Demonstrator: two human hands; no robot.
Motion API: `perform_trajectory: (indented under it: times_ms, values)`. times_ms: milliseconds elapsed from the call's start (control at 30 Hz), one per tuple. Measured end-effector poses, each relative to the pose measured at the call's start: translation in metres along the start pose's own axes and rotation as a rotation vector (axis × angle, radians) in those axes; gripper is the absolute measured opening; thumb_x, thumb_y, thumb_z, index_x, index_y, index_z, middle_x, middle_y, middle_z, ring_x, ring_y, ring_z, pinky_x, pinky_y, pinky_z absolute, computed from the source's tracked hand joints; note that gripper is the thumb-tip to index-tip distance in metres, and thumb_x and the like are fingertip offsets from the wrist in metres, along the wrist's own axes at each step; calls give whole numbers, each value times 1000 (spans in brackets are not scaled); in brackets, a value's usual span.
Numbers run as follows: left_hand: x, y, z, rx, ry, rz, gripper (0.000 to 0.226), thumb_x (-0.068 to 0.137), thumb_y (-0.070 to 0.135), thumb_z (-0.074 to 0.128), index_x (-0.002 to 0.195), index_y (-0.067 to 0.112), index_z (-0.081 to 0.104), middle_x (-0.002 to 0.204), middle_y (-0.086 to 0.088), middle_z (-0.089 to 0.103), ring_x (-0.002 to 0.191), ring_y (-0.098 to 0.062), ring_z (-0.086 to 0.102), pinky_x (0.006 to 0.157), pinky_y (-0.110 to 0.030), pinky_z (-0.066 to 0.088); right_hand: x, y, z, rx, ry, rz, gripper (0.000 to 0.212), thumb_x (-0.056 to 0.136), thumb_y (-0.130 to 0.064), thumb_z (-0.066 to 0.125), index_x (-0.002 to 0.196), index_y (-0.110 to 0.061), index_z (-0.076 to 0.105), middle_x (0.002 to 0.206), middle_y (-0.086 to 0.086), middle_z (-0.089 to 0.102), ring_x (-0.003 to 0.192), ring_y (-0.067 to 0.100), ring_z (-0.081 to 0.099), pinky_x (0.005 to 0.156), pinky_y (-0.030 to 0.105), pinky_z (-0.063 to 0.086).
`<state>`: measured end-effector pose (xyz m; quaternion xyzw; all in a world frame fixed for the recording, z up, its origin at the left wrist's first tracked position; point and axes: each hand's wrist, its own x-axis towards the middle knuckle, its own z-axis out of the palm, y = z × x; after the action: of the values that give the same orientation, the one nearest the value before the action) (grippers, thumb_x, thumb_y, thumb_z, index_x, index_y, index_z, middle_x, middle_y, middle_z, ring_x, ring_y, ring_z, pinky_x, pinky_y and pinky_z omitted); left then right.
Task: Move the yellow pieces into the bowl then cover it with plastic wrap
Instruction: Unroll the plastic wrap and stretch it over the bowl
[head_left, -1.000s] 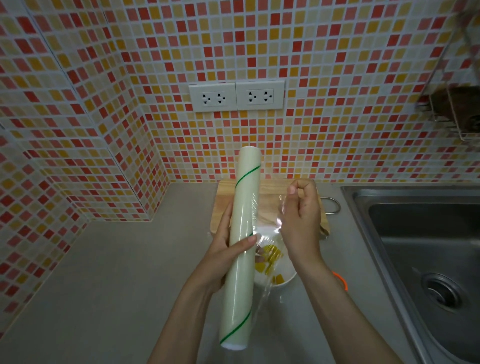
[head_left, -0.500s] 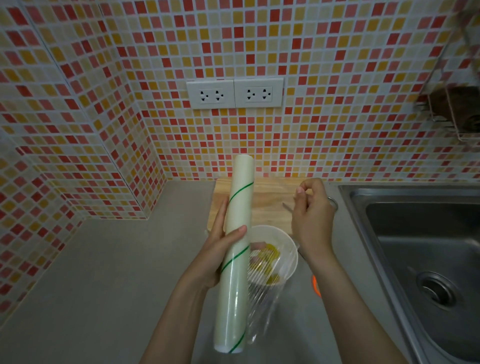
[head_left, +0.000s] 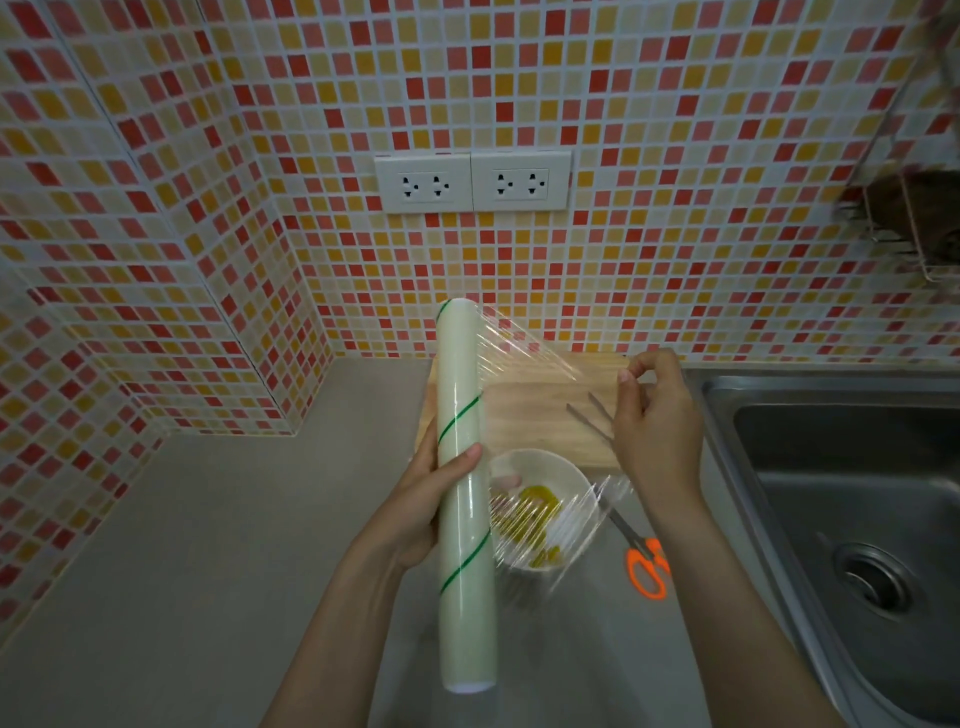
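A person's left hand (head_left: 431, 499) grips a long roll of plastic wrap (head_left: 465, 499) held almost upright above a grey worktop (head_left: 208, 571), the thumb pressed across the front of the roll and the fingers (head_left: 506, 480) curled behind it, one fingertip showing past its right side. The right hand (head_left: 657, 431) pinches the free edge of the clear film (head_left: 540, 358) between thumb and forefinger at the upper right, the remaining fingers loosely curled; the sheet stretches taut from the top of the roll to that pinch and hangs wrinkled lower down, partly in front of a white bowl (head_left: 543, 512). The bowl stands on the worktop just right of the roll, at the near edge of a wooden cutting board (head_left: 540, 410), and the yellow pieces (head_left: 537, 501) lie inside it, seen through the film. A pair of metal tongs (head_left: 592, 415) lies on the board beside the right hand. Orange-handled scissors (head_left: 644, 561) lie on the worktop right of the bowl, partly hidden by the right forearm. A steel sink (head_left: 857, 499) fills the right side, and two white double sockets (head_left: 472, 182) sit on the red, orange and yellow mosaic wall (head_left: 675, 156) behind.
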<state>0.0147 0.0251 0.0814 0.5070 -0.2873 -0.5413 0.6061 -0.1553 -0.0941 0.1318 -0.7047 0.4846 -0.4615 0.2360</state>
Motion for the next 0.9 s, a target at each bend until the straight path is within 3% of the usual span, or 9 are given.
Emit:
perform_trajectory:
  times_ms: [100, 200, 300, 400, 500, 667, 767, 833, 900]
  values:
    - [-1, 1, 2, 15, 17, -21, 55, 65, 40, 67, 117, 40, 48, 75, 9, 73, 57, -9, 69, 46, -21, 52, 1, 4, -1, -33, -7, -1, 5, 94, -17, 46, 91, -13, 47, 50, -8, 43, 45, 9, 41, 42, 25, 25]
    - [2, -2, -1, 36, 87, -5, 67, 62, 46, 68, 126, 41, 47, 82, 4, 71, 55, -8, 66, 45, -21, 50, -2, 9, -1, -64, -22, -1, 5, 94, -16, 46, 92, -12, 47, 55, -6, 46, 50, 14, 44, 43, 24, 26]
    - [3, -5, -1, 14, 74, -10, 59, 72, 49, 60, 128, 39, 45, 93, 6, 75, 54, -8, 64, 46, -20, 49, -4, 17, -1, -76, -12, 33, 5, 94, -15, 45, 93, -11, 47, 64, -6, 49, 60, 19, 46, 48, 26, 26]
    - [3, -8, -1, -10, 84, -20, 50, 84, 43, 54, 131, 32, 43, 75, 7, 73, 52, -8, 62, 45, -22, 50, -7, 26, -1, -103, -21, 71, 4, 95, -17, 44, 94, -13, 46, 76, 7, 57, 68, 28, 52, 57, 30, 31]
    - [3, -8, -1, 49, 126, 6, 50, 90, 30, 54, 135, 41, 36, 76, 10, 73, 58, -8, 68, 45, -23, 51, -8, 33, -1, -147, -38, 102, 5, 94, -16, 44, 94, -11, 47, 79, 15, 60, 73, 34, 57, 59, 32, 36]
    - [-2, -1, -9, 173, 191, 16, 103, 58, 36, 83, 137, 57, 20, 114, 2, 62, 74, -17, 73, 54, -26, 55, -10, 46, 1, -237, -101, 139, 4, 94, -15, 43, 90, -15, 44, 72, 12, 54, 69, 35, 55, 55, 32, 30]
    - [-5, -6, -18, 287, 227, 40, 96, 61, 44, 82, 132, 64, 20, 127, 18, 50, 97, -14, 64, 72, -34, 56, -14, 54, 5, -268, -136, 151, 7, 95, -18, 41, 89, -19, 40, 71, 10, 54, 63, 29, 48, 54, 31, 32]
    - [-3, -12, -21, 338, 257, 79, 90, 69, 46, 76, 136, 61, 16, 129, 33, 40, 107, 2, 54, 81, -22, 48, -16, 59, 9, -287, -147, 164, 5, 95, -18, 40, 91, -17, 40, 70, 11, 54, 61, 28, 46, 54, 32, 33]
    - [2, -17, -23, 374, 299, 77, 77, 81, 45, 64, 138, 58, 15, 134, 34, 33, 116, 5, 47, 88, -18, 40, -16, 64, 14, -292, -150, 179, 5, 95, -18, 40, 90, -17, 41, 70, 11, 54, 62, 30, 48, 54, 33, 37]
